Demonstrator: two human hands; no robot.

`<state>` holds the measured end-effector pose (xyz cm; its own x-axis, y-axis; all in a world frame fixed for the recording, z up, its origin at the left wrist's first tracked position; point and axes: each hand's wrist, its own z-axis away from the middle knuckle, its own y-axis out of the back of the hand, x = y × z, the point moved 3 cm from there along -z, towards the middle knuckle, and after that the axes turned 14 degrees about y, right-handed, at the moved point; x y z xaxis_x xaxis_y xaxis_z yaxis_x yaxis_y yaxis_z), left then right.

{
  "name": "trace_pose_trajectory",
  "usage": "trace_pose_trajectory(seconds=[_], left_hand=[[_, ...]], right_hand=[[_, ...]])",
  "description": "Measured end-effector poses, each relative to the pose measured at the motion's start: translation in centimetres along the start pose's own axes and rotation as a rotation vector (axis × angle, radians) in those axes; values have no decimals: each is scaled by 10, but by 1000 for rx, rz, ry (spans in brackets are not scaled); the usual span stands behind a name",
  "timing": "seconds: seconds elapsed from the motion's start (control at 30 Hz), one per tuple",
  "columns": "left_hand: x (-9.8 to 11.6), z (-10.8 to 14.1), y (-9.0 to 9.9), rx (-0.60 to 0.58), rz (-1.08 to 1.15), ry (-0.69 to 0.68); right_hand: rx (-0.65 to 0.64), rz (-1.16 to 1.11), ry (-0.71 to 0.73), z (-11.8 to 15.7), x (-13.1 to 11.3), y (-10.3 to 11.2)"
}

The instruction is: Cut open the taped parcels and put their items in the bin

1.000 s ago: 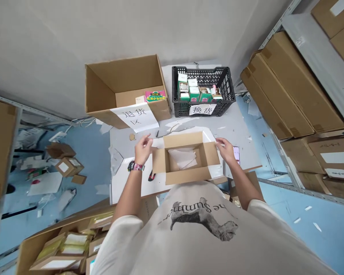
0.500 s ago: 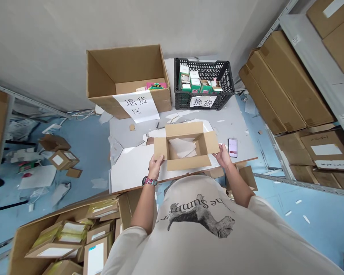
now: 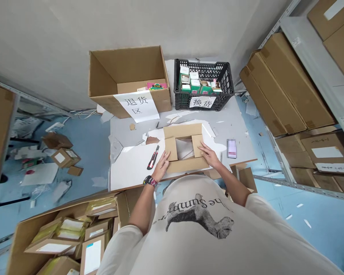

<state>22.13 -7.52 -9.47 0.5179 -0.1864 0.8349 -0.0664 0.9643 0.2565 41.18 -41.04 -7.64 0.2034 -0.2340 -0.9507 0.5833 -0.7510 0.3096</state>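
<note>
Bright, even light with faint shadows; wide-angle distortion bends the edges; the phone screen (image 3: 231, 148) is pixelated.

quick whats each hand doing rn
Left hand: open, fingertips on the left flap of the cardboard box, not gripping.
Right hand: open, fingers flat on the right flap, not gripping.
</note>
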Motion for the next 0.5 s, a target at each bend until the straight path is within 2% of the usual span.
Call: trace_pose_trajectory(seconds=[0.17,0.33,0.4,0.5], left_hand=[[-18,2,16,-80,-67,29],[-10,-1,20,-74,-151,-19],[-6,-5,18,-59,-99,-1],[-7,-12,18,-36,22,46]], right_hand=[[-224,0,52,13,14,27],[-460,188,94,12,10,47],[-489,245,91,8,6,47],[-443,241,96,2,1,42]])
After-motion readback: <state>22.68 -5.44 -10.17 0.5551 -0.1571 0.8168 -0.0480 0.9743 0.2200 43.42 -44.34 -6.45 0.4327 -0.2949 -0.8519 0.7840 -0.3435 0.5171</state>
